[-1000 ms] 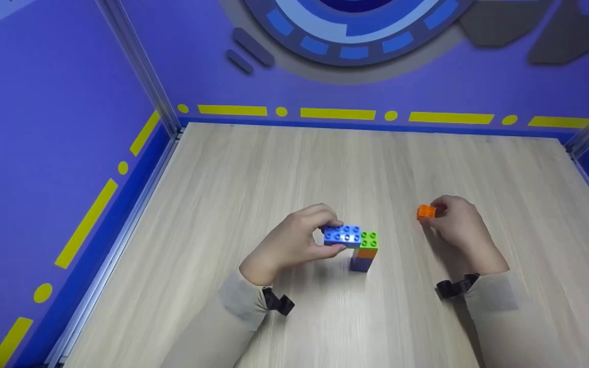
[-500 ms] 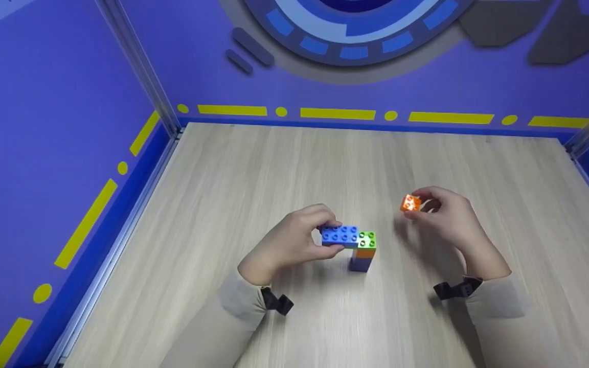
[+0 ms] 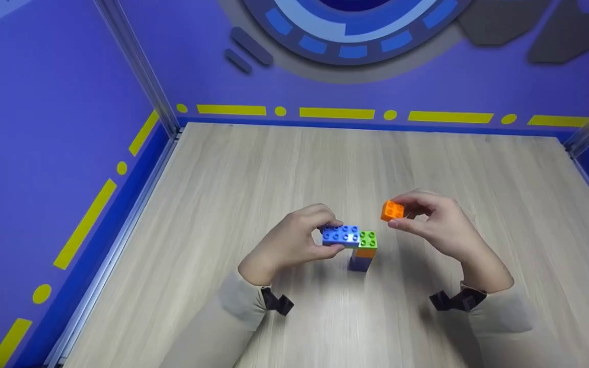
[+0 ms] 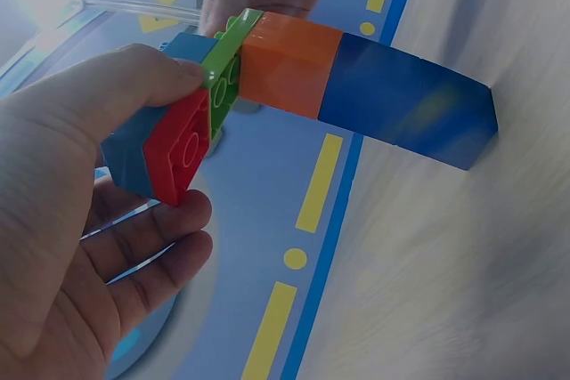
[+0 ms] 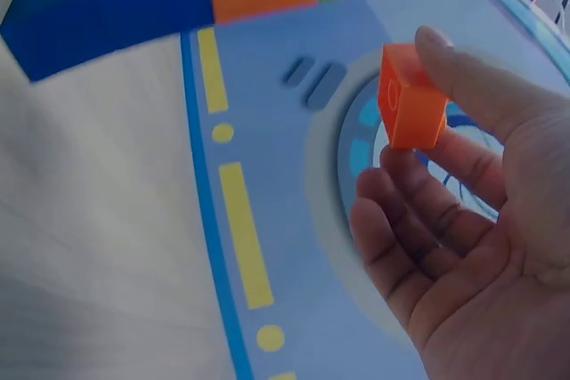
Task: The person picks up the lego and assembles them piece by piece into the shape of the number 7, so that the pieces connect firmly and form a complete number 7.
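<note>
A small tower stands upright on the table. Its dark blue base (image 4: 405, 100) carries an orange brick (image 4: 289, 64), then a green piece (image 3: 368, 238). At the top a long blue studded brick (image 3: 340, 236) juts out to the left. Under that overhang, the left wrist view shows a red brick (image 4: 178, 150). My left hand (image 3: 292, 243) pinches the overhanging blue end between thumb and fingers. A separate small orange brick (image 3: 392, 210) is pinched by my right hand (image 3: 445, 222), raised off the table, just right of and beyond the tower top, apart from it.
The pale wooden table (image 3: 253, 168) is bordered by a blue patterned back wall (image 3: 335, 92) and a left side wall (image 3: 44, 153). Metal posts stand at the corners. Black straps (image 3: 460, 299) circle both wrists.
My right hand has moved left with the small orange brick, bringing it close to the tower, and the brick has turned somewhat. The left hand and tower have hardly moved.
</note>
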`<state>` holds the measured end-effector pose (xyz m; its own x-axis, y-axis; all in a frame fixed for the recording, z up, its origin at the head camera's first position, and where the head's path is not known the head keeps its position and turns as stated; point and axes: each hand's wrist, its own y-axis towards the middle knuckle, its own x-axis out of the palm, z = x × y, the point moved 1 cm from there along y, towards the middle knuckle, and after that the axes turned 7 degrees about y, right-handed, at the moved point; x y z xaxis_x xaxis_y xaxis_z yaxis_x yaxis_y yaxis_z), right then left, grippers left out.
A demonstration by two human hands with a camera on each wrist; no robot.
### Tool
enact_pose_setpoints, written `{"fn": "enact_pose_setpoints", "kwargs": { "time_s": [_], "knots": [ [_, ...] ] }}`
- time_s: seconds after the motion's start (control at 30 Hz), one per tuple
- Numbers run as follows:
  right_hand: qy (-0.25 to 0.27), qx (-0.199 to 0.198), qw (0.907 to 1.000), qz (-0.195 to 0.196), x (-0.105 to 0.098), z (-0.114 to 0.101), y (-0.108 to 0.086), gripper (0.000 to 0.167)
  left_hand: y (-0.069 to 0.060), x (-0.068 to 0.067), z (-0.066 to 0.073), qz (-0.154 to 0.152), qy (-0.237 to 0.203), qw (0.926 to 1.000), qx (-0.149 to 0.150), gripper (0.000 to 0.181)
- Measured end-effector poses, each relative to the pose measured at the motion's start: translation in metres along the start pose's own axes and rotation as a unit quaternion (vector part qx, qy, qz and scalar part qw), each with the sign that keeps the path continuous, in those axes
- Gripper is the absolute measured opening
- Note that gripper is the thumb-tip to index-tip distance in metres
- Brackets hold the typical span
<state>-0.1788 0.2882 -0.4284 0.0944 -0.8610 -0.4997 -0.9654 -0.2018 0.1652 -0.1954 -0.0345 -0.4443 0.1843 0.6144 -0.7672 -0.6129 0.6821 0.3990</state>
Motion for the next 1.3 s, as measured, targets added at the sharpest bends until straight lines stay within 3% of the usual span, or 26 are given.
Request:
{"fn": "enact_pose_setpoints", "kwargs": {
  "time_s": [0.17,0.33,0.5,0.63,0.73,0.87,1.0,1.3],
  "knots": [
    [0.028,-0.051,0.9981,-0.019,0.006,-0.005,-0.004,0.031,0.000,0.002,0.000,0.000,0.001,1.0000,0.000,0.030],
    [0.028,-0.077,0.9952,-0.052,0.014,-0.003,-0.004,0.032,-0.001,0.002,0.000,-0.002,-0.002,1.0000,-0.001,0.032],
    [0.033,-0.110,0.9887,-0.097,0.024,0.002,-0.002,0.036,-0.001,0.002,-0.001,0.001,-0.008,1.0000,0.000,0.031],
    [0.062,-0.141,0.9826,-0.104,0.032,0.009,-0.001,0.039,-0.001,0.002,0.000,-0.001,-0.010,0.9999,-0.003,0.031],
    [0.122,-0.179,0.9714,-0.096,0.041,0.019,0.000,0.038,-0.001,0.002,0.000,-0.002,-0.009,0.9999,-0.006,0.032],
    [0.210,-0.220,0.9491,-0.081,0.058,0.030,0.000,0.036,-0.001,0.002,0.001,-0.002,-0.011,0.9999,-0.010,0.032],
    [0.257,-0.243,0.9333,-0.060,0.072,0.035,0.000,0.031,0.000,0.004,0.000,0.003,-0.012,0.9999,-0.011,0.032],
    [0.301,-0.255,0.9174,-0.049,0.088,0.040,-0.001,0.027,-0.001,0.006,-0.001,0.011,-0.017,0.9998,-0.007,0.032]
  ]
}}
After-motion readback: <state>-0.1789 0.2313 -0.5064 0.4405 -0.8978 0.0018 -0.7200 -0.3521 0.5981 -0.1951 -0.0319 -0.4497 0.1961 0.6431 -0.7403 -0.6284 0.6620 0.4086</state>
